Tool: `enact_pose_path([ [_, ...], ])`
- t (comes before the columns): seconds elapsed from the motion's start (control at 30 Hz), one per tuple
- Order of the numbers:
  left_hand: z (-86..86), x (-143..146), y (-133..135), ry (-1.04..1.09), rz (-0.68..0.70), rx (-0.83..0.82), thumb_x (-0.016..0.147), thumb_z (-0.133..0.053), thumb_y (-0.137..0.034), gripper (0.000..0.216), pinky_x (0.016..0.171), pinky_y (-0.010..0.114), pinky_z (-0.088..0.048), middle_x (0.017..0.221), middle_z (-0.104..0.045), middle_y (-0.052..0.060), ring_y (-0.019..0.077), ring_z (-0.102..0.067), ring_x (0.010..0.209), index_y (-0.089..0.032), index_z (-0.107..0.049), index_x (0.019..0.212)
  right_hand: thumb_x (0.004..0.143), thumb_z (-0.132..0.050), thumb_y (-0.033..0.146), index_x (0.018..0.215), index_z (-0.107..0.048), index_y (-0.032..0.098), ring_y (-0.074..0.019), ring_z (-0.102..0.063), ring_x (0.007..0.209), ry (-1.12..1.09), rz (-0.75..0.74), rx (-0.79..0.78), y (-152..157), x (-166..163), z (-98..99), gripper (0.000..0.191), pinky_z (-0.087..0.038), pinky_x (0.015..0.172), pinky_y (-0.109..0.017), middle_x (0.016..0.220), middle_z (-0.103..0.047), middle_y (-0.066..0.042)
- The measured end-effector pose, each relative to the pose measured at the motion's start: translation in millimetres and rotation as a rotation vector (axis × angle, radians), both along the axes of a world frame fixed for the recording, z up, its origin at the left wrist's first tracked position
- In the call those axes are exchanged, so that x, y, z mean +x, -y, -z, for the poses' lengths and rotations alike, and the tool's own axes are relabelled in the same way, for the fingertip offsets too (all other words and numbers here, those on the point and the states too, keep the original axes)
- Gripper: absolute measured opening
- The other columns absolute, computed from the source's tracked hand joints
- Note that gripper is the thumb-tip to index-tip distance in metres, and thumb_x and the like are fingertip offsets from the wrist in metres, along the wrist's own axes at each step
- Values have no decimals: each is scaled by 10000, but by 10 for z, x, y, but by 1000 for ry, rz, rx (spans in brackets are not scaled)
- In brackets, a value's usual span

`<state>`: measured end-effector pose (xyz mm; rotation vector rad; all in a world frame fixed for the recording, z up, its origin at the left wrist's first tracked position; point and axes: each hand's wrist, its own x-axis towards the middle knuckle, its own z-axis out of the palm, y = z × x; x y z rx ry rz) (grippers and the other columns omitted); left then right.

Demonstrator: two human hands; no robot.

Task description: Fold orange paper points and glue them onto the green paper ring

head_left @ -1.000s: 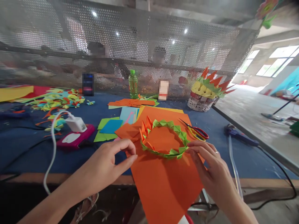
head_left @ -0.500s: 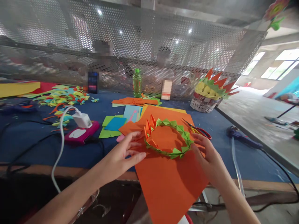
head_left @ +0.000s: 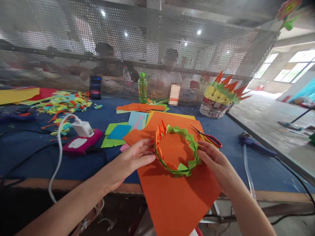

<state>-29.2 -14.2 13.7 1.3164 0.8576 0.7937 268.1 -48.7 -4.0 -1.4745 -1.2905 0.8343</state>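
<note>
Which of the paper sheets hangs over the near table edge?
The large orange sheet under the paper ring; the blue sheet and the green sheet lie wholly on the tabletop.

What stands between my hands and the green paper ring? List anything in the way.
Nothing visible does. The left hand meets the paper ring with its fingertips on one side, the right hand on the other. The scissors lie beyond the right hand, outside the ring.

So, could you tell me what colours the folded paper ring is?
Green paper ring with orange spikes; head view.
</note>
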Motion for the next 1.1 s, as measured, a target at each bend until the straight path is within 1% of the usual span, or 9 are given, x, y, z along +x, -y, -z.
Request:
enact_pose_path([
  [0.1, -31, 40, -120, -55, -15, 34, 803, -801, -481, 646, 1164, 491, -392, 1496, -554, 97, 322, -509, 1384, -243, -545, 1346, 817, -688, 661, 1287, -599, 209, -210, -705, 1003, -19, -23, 2, 83, -48, 17, 658, -583, 855, -321, 1259, -696, -124],
  [0.27, -179, 125, -362, -115, -14, 50, 744, -837, -422, 644, 1139, 503, -412, 1466, -578, 116, 338, -548, 1344, -218, -579, 1299, 906, -615, 610, 1344, -543, 247, -185, -696, 977, -27, -78, 7, 265, -180, 36, 573, -579, 825, -303, 1196, -704, -87],
  [0.4, -230, 195, -569, -154, -78, 70, 657, -873, -365, 724, 1132, 512, -417, 1492, -546, 133, 361, -521, 1368, -213, -584, 1304, 943, -560, 594, 1366, -523, 280, -199, -685, 1040, 85, -103, 23, 343, -210, 92, 528, -571, 871, -339, 1278, -667, -86],
  [0.47, -215, 204, -648, -162, -108, 79, 643, -879, -371, 741, 1139, 508, -411, 1488, -547, 135, 364, -497, 1391, -212, -586, 1304, 952, -546, 579, 1391, -503, 293, -190, -694, 993, 144, -82, 18, 371, -192, 133, 526, -574, 859, -342, 1282, -660, -83],
  [0.57, -184, 168, -709, -165, -133, 70, 664, -876, -432, 749, 1117, 499, -437, 1400, -616, 145, 364, -538, 1353, -201, -580, 1313, 967, -521, 558, 1408, -490, 299, -172, -696, 880, 225, -29, 14, 428, -163, 170, 512, -575, 829, -339, 1190, -676, -71],
  [0.63, -176, 127, -721, -168, -146, 55, 680, -869, -481, 737, 1091, 478, -466, 1338, -656, 136, 353, -581, 1307, -204, -587, 1302, 977, -502, 549, 1400, -499, 303, -172, -686, 875, 283, 9, 32, 464, -148, 175, 490, -569, 827, -336, 1192, -667, -71],
  [0.73, -181, 88, -723, -188, -156, 30, 702, -852, -533, 715, 1024, 440, -517, 1259, -693, 114, 325, -640, 1222, -219, -595, 1290, 986, -487, 540, 1400, -495, 314, -180, -683, 921, 357, 16, 68, 479, -122, 180, 472, -565, 839, -335, 1257, -647, -77],
  [0.87, -192, 138, -738, -230, -155, 28, 734, -826, -542, 634, 941, 398, -547, 1148, -705, 95, 295, -666, 1144, -216, -622, 1238, 993, -487, 513, 1398, -477, 329, -200, -682, 1055, 442, -52, 116, 430, -81, 213, 445, -568, 881, -343, 1260, -656, -64],
  [1.1, -217, 324, -910, -274, -131, 85, 813, -767, -505, 558, 892, 392, -545, 1164, -689, 93, 271, -667, 1101, -197, -614, 1253, 1004, -457, 486, 1398, -468, 331, -225, -687, 1114, 480, -61, 112, 347, -105, 208, 423, -578, 917, -395, 1315, -653, -72],
])
